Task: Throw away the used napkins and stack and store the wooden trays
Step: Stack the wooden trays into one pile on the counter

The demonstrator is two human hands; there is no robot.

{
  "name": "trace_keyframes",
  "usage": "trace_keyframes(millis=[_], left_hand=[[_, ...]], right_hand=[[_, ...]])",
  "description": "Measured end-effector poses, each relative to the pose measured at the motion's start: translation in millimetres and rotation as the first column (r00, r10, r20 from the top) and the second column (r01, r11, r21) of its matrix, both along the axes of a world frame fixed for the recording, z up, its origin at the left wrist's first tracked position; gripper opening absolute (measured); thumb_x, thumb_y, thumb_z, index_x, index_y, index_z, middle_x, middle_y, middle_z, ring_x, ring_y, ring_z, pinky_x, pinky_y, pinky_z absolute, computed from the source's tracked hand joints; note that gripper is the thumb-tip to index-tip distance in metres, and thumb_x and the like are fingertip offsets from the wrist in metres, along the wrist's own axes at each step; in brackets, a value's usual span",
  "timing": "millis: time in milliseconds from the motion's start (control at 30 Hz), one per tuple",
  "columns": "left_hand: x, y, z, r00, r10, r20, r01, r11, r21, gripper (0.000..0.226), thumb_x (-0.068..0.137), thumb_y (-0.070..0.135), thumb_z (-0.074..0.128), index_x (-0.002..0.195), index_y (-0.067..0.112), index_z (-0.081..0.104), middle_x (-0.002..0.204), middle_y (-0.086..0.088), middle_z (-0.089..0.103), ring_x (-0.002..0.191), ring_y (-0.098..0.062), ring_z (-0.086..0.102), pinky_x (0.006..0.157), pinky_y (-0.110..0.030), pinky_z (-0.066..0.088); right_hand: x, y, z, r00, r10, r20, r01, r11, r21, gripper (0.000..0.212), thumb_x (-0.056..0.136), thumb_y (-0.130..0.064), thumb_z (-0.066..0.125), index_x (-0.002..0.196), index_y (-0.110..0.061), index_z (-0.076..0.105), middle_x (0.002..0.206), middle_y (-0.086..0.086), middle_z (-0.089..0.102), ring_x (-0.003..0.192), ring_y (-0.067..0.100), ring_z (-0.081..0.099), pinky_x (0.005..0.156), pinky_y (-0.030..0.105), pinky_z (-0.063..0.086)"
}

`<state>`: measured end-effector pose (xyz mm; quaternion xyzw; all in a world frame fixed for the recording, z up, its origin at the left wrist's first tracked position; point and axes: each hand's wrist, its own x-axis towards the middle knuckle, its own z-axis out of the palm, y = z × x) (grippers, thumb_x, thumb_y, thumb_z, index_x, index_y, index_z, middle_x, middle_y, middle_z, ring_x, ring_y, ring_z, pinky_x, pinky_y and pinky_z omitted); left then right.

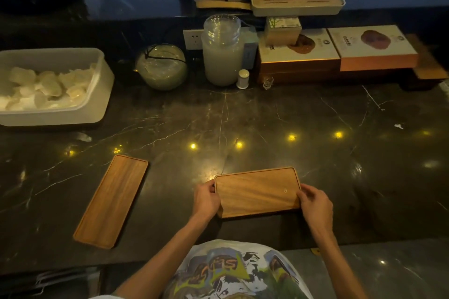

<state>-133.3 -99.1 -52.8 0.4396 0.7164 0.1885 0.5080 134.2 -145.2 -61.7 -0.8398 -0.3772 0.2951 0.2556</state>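
Closest to me, below the printed shirt (233, 272), both of my hands are on the short ends of a wooden tray (257, 192) that sits square in front of me on the dark marble bench (340, 177). My left hand (206, 199) has its grip closed over the left end, thumb on the rim and fingers tucked under the edge. My right hand (315, 206) clamps the right end the same way. I cannot tell whether the tray is lifted clear of the bench or only tipped on its near edge; the shadow under it is too dark to read.

I judge it to be stiff, light and smooth, with a low raised lip all round. Holding it by both ends suits it, since the lip gives the fingers something to catch and a polished face could slip from a one-handed pinch. It may be more than one tray stacked; the near edge looks thick, but I cannot count layers.

To the left, well apart, lies a second tray (111, 201), longer-looking and angled, flat on the bench with nothing on it. It is the obvious mate for the stack.

Further back on the left stands a white bin (97, 94) holding pale crumpled lumps, possibly napkins. Behind the middle are a round glass bowl (161, 67), a tall jar (222, 53) and flat boxes (337, 51). The far left corner is black and unreadable.
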Motion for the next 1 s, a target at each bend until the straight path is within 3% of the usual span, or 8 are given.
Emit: trace_keyframes(millis=[100, 300, 467, 567, 700, 800, 900, 1000], left_hand=[[2.5, -1.5, 2.1, 1.000, 0.011, 0.023, -0.011, 1.000, 0.011, 0.024, 0.089, 0.003, 0.064, 0.110, 0.014, 0.068, 0.085, 0.005, 0.067, 0.092, -0.018, 0.068, 0.078, -0.034, 0.059], [5.4, -3.7, 0.3, 1.000, 0.000, 0.024, 0.001, 0.999, -0.036, 0.025, 0.094, 0.010, 0.059, 0.118, 0.015, 0.061, 0.116, -0.009, 0.061, 0.107, -0.023, 0.062, 0.092, -0.045, 0.056], [9.3, -12.9, 5.9, 0.976, 0.051, 0.212, -0.016, 0.986, -0.164, 0.027, 0.096, 0.008, 0.050, 0.117, 0.025, 0.052, 0.119, -0.005, 0.063, 0.109, -0.019, 0.061, 0.098, -0.044, 0.052], [10.0, -13.3, 11.2, 0.958, 0.056, 0.282, 0.006, 0.977, -0.213, 0.034, 0.097, 0.006, 0.048, 0.126, 0.023, 0.049, 0.119, -0.005, 0.063, 0.109, -0.019, 0.061, 0.091, -0.037, 0.054], [11.2, -12.6, 16.3, 0.948, 0.051, 0.315, 0.029, 0.969, -0.246, 0.037, 0.097, 0.007, 0.048, 0.129, 0.025, 0.046, 0.121, -0.004, 0.061, 0.111, -0.018, 0.059, 0.081, -0.027, 0.050], [12.7, -13.1, 17.6, 0.947, 0.057, 0.316, 0.026, 0.968, -0.251, 0.040, 0.097, 0.005, 0.049, 0.132, 0.024, 0.046, 0.122, -0.004, 0.061, 0.109, -0.016, 0.059, 0.079, -0.025, 0.050], [11.0, -13.3, 17.5, 0.947, 0.067, 0.313, 0.016, 0.966, -0.257, 0.042, 0.097, 0.004, 0.049, 0.135, 0.021, 0.046, 0.123, -0.006, 0.062, 0.108, -0.016, 0.060, 0.082, -0.028, 0.052], [7.6, -13.3, 16.6, 0.945, 0.089, 0.315, -0.002, 0.963, -0.268, 0.044, 0.096, 0.001, 0.047, 0.135, 0.020, 0.046, 0.117, -0.004, 0.063, 0.100, -0.011, 0.061, 0.071, -0.023, 0.051]], right_hand=[[-2.4, -2.6, 0.5, 0.997, 0.036, 0.075, -0.038, 0.999, 0.015, 0.032, 0.094, -0.015, 0.060, 0.126, -0.011, 0.064, 0.114, 0.010, 0.070, 0.104, 0.025, 0.065, 0.090, 0.042, 0.052], [-2.0, -2.6, -3.2, 0.996, 0.032, 0.078, -0.031, 0.999, -0.015, 0.032, 0.097, -0.016, 0.053, 0.128, -0.012, 0.061, 0.110, 0.011, 0.070, 0.095, 0.022, 0.063, 0.086, 0.041, 0.053], [3.0, 3.3, -5.8, 0.991, -0.022, -0.131, 0.015, 0.999, -0.051, 0.049, 0.099, -0.032, 0.050, 0.144, -0.013, 0.044, 0.142, 0.010, 0.052, 0.130, 0.027, 0.048, 0.106, 0.045, 0.042], [2.0, 9.8, -8.2, 0.972, -0.007, -0.235, -0.008, 0.998, -0.060, 0.053, 0.099, -0.036, 0.050, 0.147, -0.014, 0.040, 0.147, 0.008, 0.047, 0.134, 0.025, 0.045, 0.109, 0.046, 0.040], [-1.1, 12.3, -10.5, 0.964, 0.016, -0.265, -0.040, 0.996, -0.084, 0.049, 0.100, -0.036, 0.048, 0.146, -0.020, 0.042, 0.139, 0.005, 0.054, 0.124, 0.026, 0.052, 0.104, 0.049, 0.046], [-1.3, 11.2, -11.4, 0.964, -0.012, -0.265, -0.016, 0.994, -0.106, 0.047, 0.100, -0.035, 0.047, 0.145, -0.023, 0.043, 0.126, 0.006, 0.061, 0.112, 0.030, 0.059, 0.092, 0.044, 0.051], [-1.9, 13.2, -9.1, 0.963, -0.025, -0.270, -0.011, 0.991, -0.131, 0.046, 0.099, -0.031, 0.046, 0.144, -0.023, 0.045, 0.112, -0.003, 0.062, 0.096, 0.018, 0.061, 0.076, 0.034, 0.051], [-4.7, 14.3, -7.9, 0.967, -0.024, -0.254, -0.010, 0.991, -0.131, 0.046, 0.098, -0.029, 0.047, 0.144, -0.023, 0.046, 0.117, -0.004, 0.063, 0.099, 0.016, 0.061, 0.082, 0.036, 0.052]])
